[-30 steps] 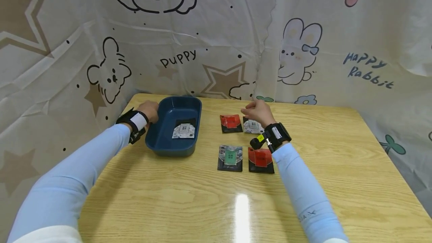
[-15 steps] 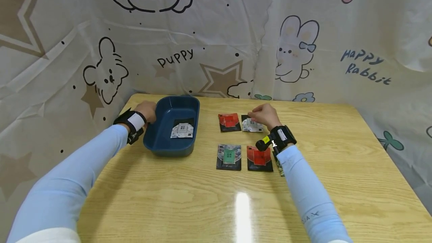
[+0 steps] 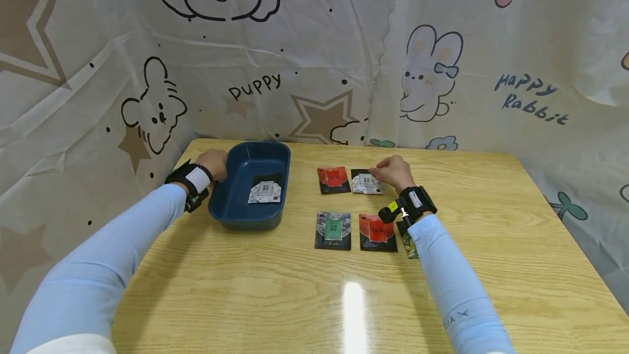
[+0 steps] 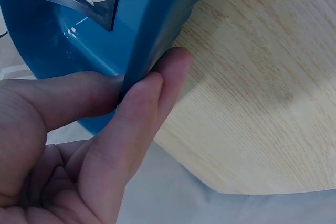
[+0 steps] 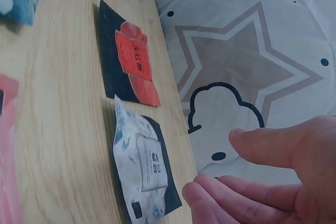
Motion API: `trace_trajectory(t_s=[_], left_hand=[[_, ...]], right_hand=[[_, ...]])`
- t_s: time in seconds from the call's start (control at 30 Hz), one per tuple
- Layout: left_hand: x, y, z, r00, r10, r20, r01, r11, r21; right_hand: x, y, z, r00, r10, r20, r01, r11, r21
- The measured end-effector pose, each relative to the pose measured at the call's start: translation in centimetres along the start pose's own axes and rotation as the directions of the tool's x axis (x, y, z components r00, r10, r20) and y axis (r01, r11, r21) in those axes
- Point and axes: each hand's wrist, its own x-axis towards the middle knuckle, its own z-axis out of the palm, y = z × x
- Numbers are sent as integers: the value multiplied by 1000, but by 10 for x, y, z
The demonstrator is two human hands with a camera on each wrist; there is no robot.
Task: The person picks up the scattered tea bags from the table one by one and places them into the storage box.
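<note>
My left hand (image 3: 214, 164) pinches the left rim of a blue plastic basin (image 3: 253, 223), thumb inside and fingers outside, as the left wrist view shows closely. A black-and-white sachet (image 3: 265, 190) lies in the basin. My right hand (image 3: 394, 172) hovers at the right edge of a second black-and-white sachet (image 3: 366, 182) lying on the table. In the right wrist view its thumb and fingers (image 5: 210, 198) stand apart with nothing between them, fingertips close to the sachet's dark end. Left of that sachet is a red-and-black one (image 3: 334, 180).
Nearer the front lie a green-labelled sachet (image 3: 333, 230) and another red-and-black sachet (image 3: 377, 232). A yellow-green patterned sachet (image 3: 410, 246) is partly hidden under the right forearm. A printed cloth (image 3: 314, 42) hangs behind the wooden table (image 3: 275, 294).
My right hand has drawn right and slightly toward me, uncovering more of the black-and-white sachet; the yellow-green sachet has come into sight beside the sleeve. My left hand keeps its grip on the basin.
</note>
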Motion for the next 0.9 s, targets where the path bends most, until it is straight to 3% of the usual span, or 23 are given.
trace_trajectory(t_s=[0.3, 0.7, 0.9], left_hand=[[1, -1, -1, 1000, 8, 12, -8, 1000, 23], [-3, -1, -2, 999, 17, 44, -18, 1000, 22], [-3, 0, -4, 999, 15, 48, -16, 999, 29]], right_hand=[[1, 5, 2, 1000, -7, -29, 4, 994, -106], [18, 11, 18, 995, 63, 73, -42, 965, -260], [22, 10, 28, 998, 45, 33, -31, 938, -346]])
